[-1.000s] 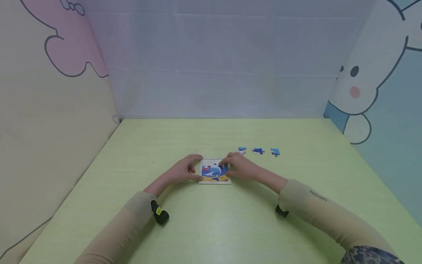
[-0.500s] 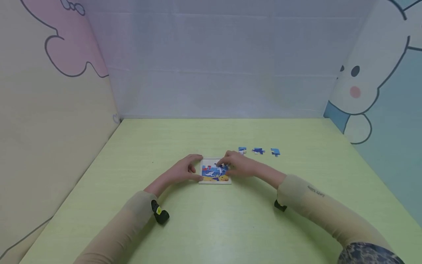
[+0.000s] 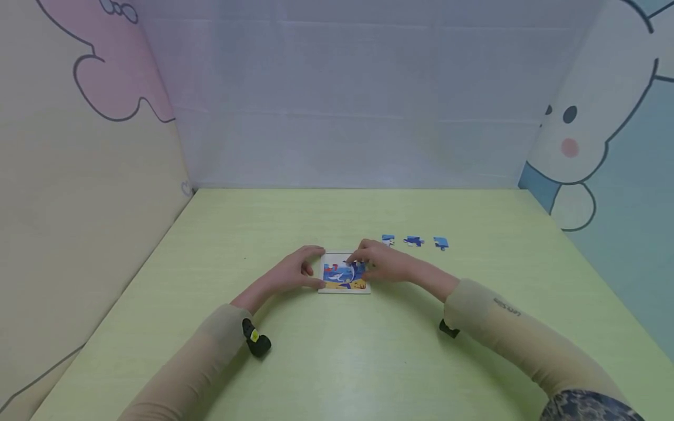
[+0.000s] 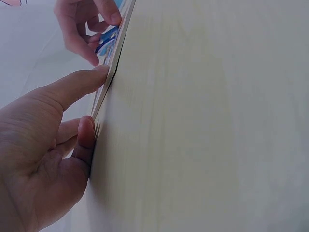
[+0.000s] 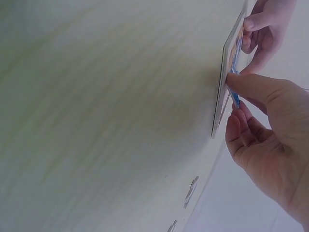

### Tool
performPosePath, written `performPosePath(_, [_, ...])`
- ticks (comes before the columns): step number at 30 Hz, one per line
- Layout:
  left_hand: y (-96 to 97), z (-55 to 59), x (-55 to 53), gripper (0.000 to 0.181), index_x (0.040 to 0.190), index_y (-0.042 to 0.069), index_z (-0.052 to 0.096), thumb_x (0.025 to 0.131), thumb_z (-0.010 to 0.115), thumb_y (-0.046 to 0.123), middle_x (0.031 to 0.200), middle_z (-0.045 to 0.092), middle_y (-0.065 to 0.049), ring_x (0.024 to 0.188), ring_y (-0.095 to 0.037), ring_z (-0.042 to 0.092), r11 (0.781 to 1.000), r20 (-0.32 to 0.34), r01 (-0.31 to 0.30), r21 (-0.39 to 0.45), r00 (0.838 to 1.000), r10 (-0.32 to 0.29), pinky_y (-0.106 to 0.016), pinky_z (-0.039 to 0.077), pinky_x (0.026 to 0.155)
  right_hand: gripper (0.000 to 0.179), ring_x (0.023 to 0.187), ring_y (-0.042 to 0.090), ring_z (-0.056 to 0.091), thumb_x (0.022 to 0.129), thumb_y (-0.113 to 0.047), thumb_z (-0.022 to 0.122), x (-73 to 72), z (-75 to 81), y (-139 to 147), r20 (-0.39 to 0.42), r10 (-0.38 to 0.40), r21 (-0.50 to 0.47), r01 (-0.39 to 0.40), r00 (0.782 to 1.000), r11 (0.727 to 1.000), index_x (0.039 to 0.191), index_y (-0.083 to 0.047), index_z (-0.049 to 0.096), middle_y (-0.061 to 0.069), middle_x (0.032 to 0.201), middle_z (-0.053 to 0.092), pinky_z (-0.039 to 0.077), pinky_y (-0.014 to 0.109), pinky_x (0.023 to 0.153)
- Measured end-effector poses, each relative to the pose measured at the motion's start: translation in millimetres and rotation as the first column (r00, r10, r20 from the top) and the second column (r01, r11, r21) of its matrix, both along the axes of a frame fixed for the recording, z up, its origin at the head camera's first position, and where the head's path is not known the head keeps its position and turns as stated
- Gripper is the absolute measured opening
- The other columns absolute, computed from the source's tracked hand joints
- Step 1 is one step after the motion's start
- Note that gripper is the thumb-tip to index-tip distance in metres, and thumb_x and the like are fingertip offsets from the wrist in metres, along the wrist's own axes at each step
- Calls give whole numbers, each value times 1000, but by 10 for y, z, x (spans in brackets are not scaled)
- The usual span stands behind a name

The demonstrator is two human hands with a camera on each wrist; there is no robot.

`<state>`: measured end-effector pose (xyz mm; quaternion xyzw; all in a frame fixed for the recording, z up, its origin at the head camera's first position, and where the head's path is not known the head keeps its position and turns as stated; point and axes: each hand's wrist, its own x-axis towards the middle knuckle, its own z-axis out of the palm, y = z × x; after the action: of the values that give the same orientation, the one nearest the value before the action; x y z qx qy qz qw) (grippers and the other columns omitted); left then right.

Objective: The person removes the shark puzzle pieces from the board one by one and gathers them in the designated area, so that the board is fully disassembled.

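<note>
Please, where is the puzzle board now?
The white-framed puzzle board lies just below the middle of the head view, on the table between the left hand and the right hand; three loose puzzle pieces lie beyond it, to the right.

Yellow-green table (image 3: pixel 337 351), pale backdrop (image 3: pixel 337 105)

The white-framed jigsaw board (image 3: pixel 337 257), partly filled with a sea picture, lies flat — the left hand (image 3: pixel 292 271) grips its left side. The right hand (image 3: pixel 385 262) pinches a blue jigsaw piece (image 5: pixel 235 99), tilted over the board; beyond, three loose pieces (image 3: pixel 413 241) lie in a row.
</note>
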<state>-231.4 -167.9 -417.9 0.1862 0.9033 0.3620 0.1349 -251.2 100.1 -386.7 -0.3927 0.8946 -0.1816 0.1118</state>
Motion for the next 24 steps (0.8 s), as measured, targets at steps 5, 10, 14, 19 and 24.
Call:
performPosePath(5, [4,10,7,82,150,13,42,80,82,27,150,42,-9,90,-15,54,1000,0,0,2,1000,0,-27,45,80,40,105,20,57,87,-9,72,0,0,13,14,-5,-10,5,1000,1000,127,-13,66,8,117,61,50,36,92])
performPosePath(10, [2,0,-3,82,150,12,42,80,82,27,149,43,-9,89,-15,53,1000,0,-1,4,1000,1,-27,45,79,40,105,19,59,87,-10,72,-7,-22,20,26,-27,-15,27,999,1000,126,-15,66,6,114,62,51,36,92])
performPosePath(14, [-4,-9,-14,82,150,12,41,80,82,27,150,42,-9,89,-15,53,1000,-2,1,1,1000,-1,-27,45,79,39,104,19,60,87,-9,72,-17,-42,27,26,-28,-35,29,999,999,125,-15,67,5,112,63,51,35,91])
performPosePath(19, [-7,-5,-10,83,150,12,41,80,82,27,152,41,-9,90,-15,54,1000,2,2,-2,1000,-2,-27,45,79,39,104,18,59,87,-10,72,-25,-51,31,31,-27,-44,29,999,999,125,-17,67,4,111,62,51,35,91])
performPosePath(24, [-6,-10,-15,83,150,13,41,80,82,28,151,42,-8,90,-15,53,1000,1,3,-4,1000,-3,-27,45,80,40,104,18,59,87,-11,72,-40,-54,34,58,-28,-35,30,998,999,126,-16,68,5,114,63,50,35,91])
